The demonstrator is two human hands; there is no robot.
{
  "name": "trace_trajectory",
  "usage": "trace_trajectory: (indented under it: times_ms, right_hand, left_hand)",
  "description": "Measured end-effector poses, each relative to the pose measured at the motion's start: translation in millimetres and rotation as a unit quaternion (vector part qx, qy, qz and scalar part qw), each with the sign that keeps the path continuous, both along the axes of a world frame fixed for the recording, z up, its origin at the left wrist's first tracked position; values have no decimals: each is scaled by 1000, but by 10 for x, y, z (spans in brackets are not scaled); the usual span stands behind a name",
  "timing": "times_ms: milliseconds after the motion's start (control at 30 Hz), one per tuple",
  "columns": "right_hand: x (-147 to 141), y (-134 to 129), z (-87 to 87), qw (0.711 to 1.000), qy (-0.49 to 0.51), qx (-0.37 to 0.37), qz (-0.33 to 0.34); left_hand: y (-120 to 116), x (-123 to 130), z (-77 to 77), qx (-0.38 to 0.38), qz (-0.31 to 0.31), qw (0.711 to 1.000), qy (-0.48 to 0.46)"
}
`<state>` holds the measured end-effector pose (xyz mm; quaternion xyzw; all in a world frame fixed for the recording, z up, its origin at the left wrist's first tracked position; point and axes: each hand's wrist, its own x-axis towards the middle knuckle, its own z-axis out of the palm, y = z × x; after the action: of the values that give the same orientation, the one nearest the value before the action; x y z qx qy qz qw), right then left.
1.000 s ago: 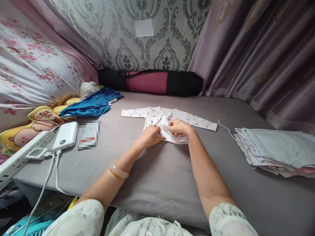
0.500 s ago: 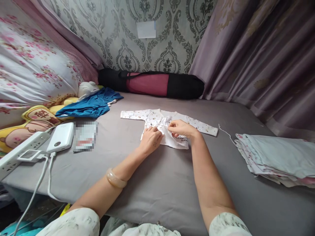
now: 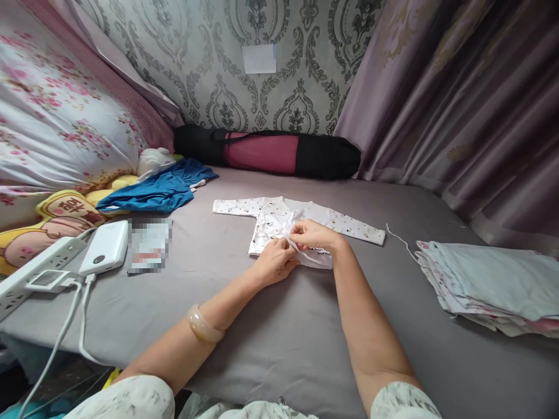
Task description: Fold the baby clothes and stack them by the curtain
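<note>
So the little white patterned shirt [image 3: 275,218] is lying spread on the grey sheet [image 3: 244,343], call that the centre of the clock, sleeves out toward nine and three. What's new: the hands have closed the gap and now meet over its front. Right hand [image 3: 318,234] comes in from four, fingers pinched together, on what looks like a white strip [image 3: 302,254] slanting toward five. Left hand [image 3: 277,262] is at seven, fingers curled in by the strip; can't tell if they grip anything. I'd read that as both hands working one spot now. Folded stack [image 3: 498,279] sits past three.
</note>
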<state>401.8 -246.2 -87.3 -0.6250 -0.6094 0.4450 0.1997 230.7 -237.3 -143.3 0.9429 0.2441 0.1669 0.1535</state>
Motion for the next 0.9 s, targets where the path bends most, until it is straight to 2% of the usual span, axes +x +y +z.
trace_trajectory:
  times_ms: [100, 233, 333, 467, 533, 633, 733, 900]
  right_hand:
    - [-42, 10, -32, 1000, -6, -18, 19]
    - [-113, 10, -52, 997, -13, -72, 22]
    - [-124, 17, -94, 994, -12, -104, 17]
    - [-76, 41, -173, 995, -8, -85, 59]
    - [-53, 53, -202, 994, -14, -78, 77]
    - [-44, 63, -223, 994, -15, -75, 79]
    - [-64, 63, -221, 994, -20, -75, 71]
    - [-100, 54, -194, 993, -52, -68, 80]
  left_hand:
    - [-61, -33, 126, 4, 10, 999, 34]
    - [-33, -111, 341, -91, 62, 992, 63]
    - [149, -119, 434, -148, 110, 983, 22]
    - [570, 55, 431, -155, 177, 970, -54]
    - [778, 203, 407, -159, 196, 967, -47]
    - [994, 431, 376, -220, 224, 949, -19]
    - [1087, 615, 364, -280, 257, 925, 3]
    - [1112, 786, 372, -299, 302, 904, 37]
